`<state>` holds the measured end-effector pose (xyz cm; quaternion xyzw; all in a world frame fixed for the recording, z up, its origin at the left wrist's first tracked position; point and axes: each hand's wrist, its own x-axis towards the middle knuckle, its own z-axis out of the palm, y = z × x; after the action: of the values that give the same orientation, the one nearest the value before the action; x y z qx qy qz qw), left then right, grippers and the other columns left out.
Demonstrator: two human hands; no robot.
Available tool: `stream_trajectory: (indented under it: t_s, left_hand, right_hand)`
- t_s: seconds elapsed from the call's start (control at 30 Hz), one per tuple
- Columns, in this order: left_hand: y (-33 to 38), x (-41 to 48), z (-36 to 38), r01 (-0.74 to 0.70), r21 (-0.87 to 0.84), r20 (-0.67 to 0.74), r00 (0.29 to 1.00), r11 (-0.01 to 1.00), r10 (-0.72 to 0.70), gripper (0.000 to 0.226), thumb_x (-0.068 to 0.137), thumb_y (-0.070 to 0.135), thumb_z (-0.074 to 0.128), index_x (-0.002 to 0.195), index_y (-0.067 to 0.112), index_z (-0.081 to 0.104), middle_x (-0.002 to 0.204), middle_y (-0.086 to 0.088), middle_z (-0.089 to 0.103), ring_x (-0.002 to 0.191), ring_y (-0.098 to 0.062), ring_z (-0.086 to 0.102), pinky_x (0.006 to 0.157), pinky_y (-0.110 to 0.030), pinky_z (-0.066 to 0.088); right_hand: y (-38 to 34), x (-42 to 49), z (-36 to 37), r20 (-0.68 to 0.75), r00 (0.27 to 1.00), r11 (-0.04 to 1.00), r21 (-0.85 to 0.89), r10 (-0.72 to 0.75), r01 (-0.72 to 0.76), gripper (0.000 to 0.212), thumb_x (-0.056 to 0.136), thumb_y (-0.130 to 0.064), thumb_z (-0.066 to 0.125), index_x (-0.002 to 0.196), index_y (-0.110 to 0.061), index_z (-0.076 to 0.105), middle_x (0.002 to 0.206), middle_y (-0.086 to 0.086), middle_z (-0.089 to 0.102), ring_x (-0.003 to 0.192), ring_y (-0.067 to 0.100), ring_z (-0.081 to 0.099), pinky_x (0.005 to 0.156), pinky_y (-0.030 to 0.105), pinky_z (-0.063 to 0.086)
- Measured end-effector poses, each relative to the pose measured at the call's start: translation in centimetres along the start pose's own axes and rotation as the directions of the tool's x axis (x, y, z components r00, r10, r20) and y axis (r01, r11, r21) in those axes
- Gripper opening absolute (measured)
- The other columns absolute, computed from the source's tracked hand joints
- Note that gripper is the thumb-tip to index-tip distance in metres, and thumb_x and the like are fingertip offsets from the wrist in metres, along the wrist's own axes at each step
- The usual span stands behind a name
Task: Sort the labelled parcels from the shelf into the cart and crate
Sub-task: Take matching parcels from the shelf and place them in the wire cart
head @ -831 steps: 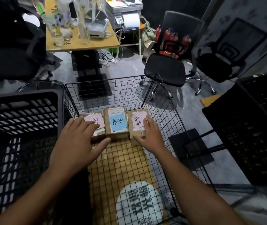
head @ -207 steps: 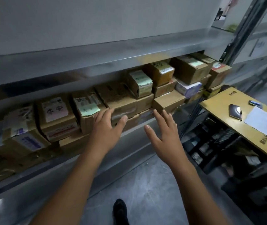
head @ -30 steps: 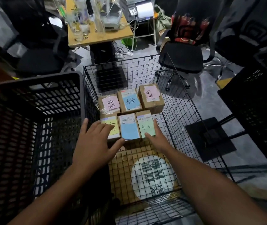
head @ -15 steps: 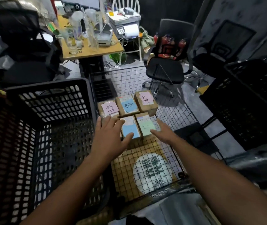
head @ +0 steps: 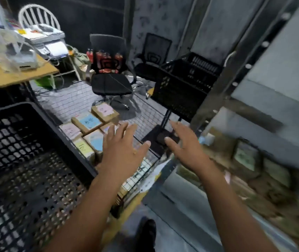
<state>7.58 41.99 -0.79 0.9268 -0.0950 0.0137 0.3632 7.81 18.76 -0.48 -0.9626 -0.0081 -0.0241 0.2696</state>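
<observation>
Two containers sat side by side: a black perforated plastic crate (head: pixel 17 160) and, right of it, a wire-mesh cart (head: pixel 68 104). Flat cardboard parcels (head: pixel 88 122) lay in the cart, with pink, blue and yellow labels, handwriting too blurry to read. Left hand (head: pixel 123 150) and right hand (head: pixel 186 146) hovered spread wide, holding nothing.

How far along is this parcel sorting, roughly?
Done: several labelled parcels lie in rows in the wire cart. In hand: nothing; left hand and right hand are open and empty. Left: the black crate shows no parcel, and boxes sit on the shelf.
</observation>
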Motion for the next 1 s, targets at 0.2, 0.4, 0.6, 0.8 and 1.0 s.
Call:
stream_trajectory:
  t_s: [0.2, 0.4, 0.6, 0.8, 1.0]
  left_hand:
    - [8.3, -2.5, 5.1, -0.241, 0.070, 0.187, 0.956, 0.968, 0.225, 0.079, 0.096, 0.071, 0.039, 0.163, 0.037, 0.013, 0.172, 0.002, 0.006, 0.158, -0.032, -0.003, 0.127, -0.054, 0.009]
    - [18.7, -7.9, 12.4, -0.402, 0.054, 0.362, 0.861, 0.914, 0.357, 0.081, 0.092, 0.077, 0.036, 0.161, 0.046, 0.009, 0.172, 0.009, -0.005, 0.156, -0.027, -0.020, 0.127, -0.053, -0.001]
    - [30.7, -15.7, 20.4, -0.564, -0.081, 0.460, 0.710, 0.822, 0.533, 0.077, 0.091, 0.077, 0.036, 0.160, 0.048, 0.016, 0.171, 0.017, 0.006, 0.157, -0.023, -0.014, 0.127, -0.053, 0.002]
    - [42.6, -24.3, 27.6, -0.704, -0.147, 0.494, 0.557, 0.695, 0.668, 0.078, 0.094, 0.075, 0.038, 0.161, 0.044, 0.014, 0.171, 0.016, 0.006, 0.158, -0.020, -0.014, 0.128, -0.052, -0.002]
    - [51.2, -33.4, 34.0, -0.738, -0.295, 0.494, 0.426, 0.606, 0.758, 0.075, 0.095, 0.071, 0.044, 0.160, 0.041, 0.025, 0.170, 0.017, 0.014, 0.157, -0.017, -0.014, 0.126, -0.048, -0.002]
  right_hand:
    - [6.2, -11.7, -4.8, -0.206, 0.954, 0.974, -0.007, 0.219, -0.225, 0.069, 0.099, -0.069, 0.037, 0.160, -0.038, 0.027, 0.169, -0.001, 0.024, 0.158, 0.023, 0.012, 0.128, 0.045, 0.013]
    - [11.8, -24.6, -10.5, -0.355, 0.855, 0.915, 0.000, 0.377, -0.403, 0.072, 0.096, -0.075, 0.033, 0.160, -0.045, 0.021, 0.171, -0.011, 0.014, 0.159, 0.014, 0.000, 0.128, 0.050, 0.006]
    - [18.5, -39.5, -16.3, -0.433, 0.724, 0.816, 0.048, 0.537, -0.576, 0.070, 0.086, -0.083, 0.018, 0.152, -0.058, 0.014, 0.170, -0.013, 0.015, 0.158, 0.012, -0.003, 0.128, 0.050, 0.007]
    - [24.2, -52.6, -21.6, -0.568, 0.553, 0.747, 0.177, 0.609, -0.641, 0.075, 0.092, -0.079, 0.025, 0.160, -0.046, 0.022, 0.170, -0.015, 0.015, 0.157, 0.007, -0.005, 0.129, 0.050, 0.005]
    - [28.1, -63.6, -25.4, -0.663, 0.370, 0.679, 0.292, 0.651, -0.673, 0.073, 0.095, -0.076, 0.025, 0.160, -0.043, 0.024, 0.170, -0.013, 0.018, 0.157, 0.006, 0.000, 0.128, 0.038, 0.002]
